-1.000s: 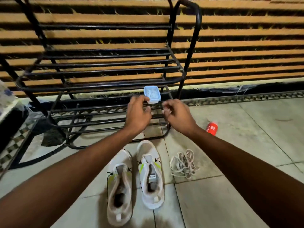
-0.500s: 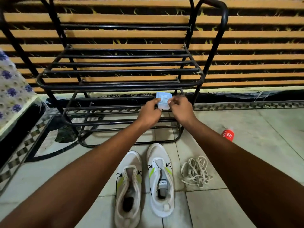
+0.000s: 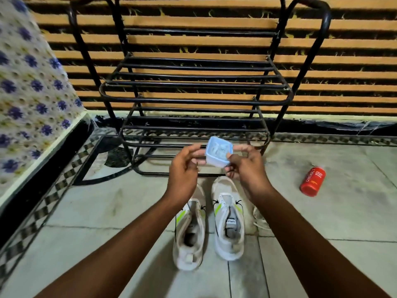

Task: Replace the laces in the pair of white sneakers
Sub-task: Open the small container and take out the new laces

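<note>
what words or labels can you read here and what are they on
"CINTHOL": white letters along the red bottle lying on the floor; the smaller lines beside it are too small to read.
Dark print on the insole label of the right sneaker: blurred, not legible.
Small blue container: no readable text.

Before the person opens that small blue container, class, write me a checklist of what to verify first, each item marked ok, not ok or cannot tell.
1. Container held securely: ok. The right hand grips the small blue container; the left hand touches its side.
2. Container holds new laces: cannot tell; only pale contents show inside.
3. Old laces out of both white sneakers: ok, the eyelets look bare.
4. Removed laces clear of the sneakers: ok, they lie on the floor to the right, partly hidden by the arm.
5. Red bottle out of the way: ok, lying apart on the tiles.
</note>
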